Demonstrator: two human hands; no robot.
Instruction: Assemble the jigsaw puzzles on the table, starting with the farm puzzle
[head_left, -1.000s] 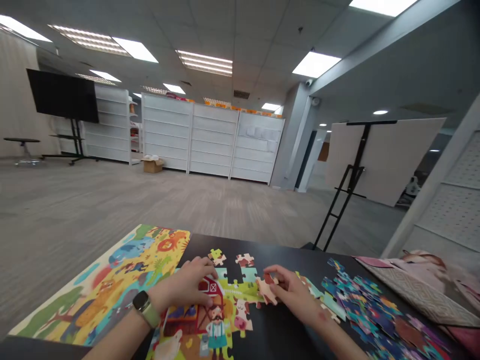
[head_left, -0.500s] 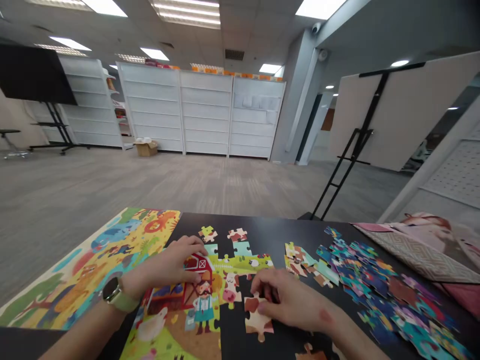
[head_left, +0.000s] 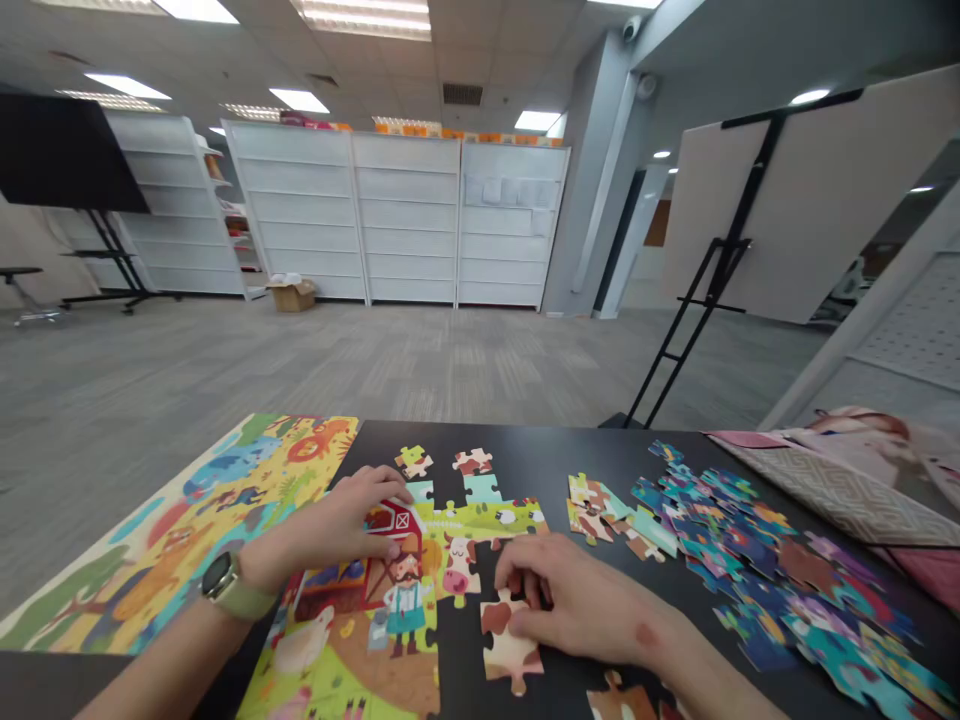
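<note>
My left hand, with a watch on its wrist, lies over the red barn of a partly joined farm jigsaw puzzle. Its fingers are apart and rest on the pieces. Right of the puzzle's cow, my right hand has its thumb on a cream-and-brown jigsaw piece, with the other fingers curled at the piece's upper edge. A gap of dark table separates this piece from the farmer part of the puzzle. Beyond the hands, two small clusters of pieces stand near the puzzle's top edge.
An animal picture sheet covers the table's left side. Loose farm pieces lie right of my right hand, beside a heap of blue and purple pieces. A pink patterned bag is at the far right. Brown pieces lie near the front.
The view has shifted slightly. Both hands keep nearly the same pose, and the cream-and-brown jigsaw piece stays under my right thumb.
</note>
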